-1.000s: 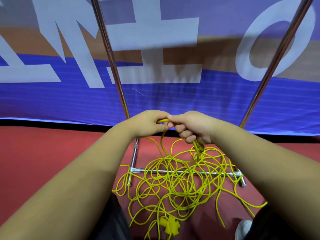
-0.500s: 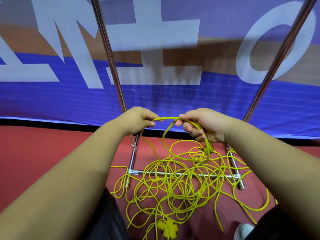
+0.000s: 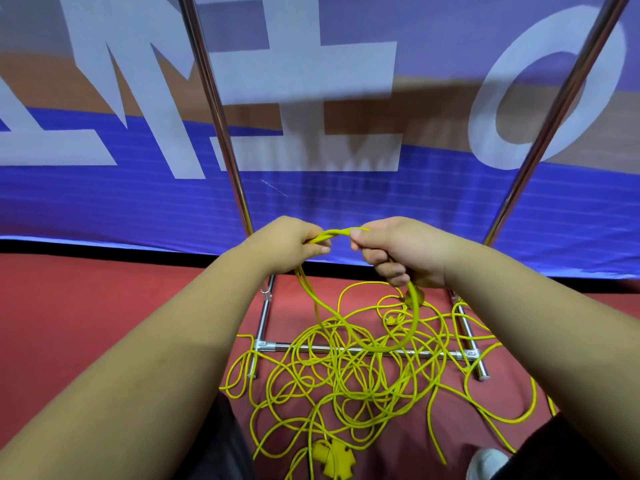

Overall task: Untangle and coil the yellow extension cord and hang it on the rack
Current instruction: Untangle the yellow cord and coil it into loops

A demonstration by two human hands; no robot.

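Two bare hands are hovering close together but not touching, above the base of a chrome tube rack [image 3: 356,350]. Both are clamping on a thin yellow extension cord [image 3: 343,231]. The left hand [image 3: 289,244] is curling its fingers round two strands, which are trailing down from it. The right hand [image 3: 401,251] is pinching the cord between thumb and forefinger, with its other fingers wrapping a thicker length. A short arch of cord is bridging the gap between the hands. One loop is hanging from the right hand down to the rack's low crossbar. Most of the cord is lying in a loose tangle on the red floor [image 3: 104,323], draping over that crossbar. Its yellow multi-socket block [image 3: 332,457] is resting at the near edge. Behind the rack's slanting uprights, a blue banner with large white letters [image 3: 311,202] is filling the background.
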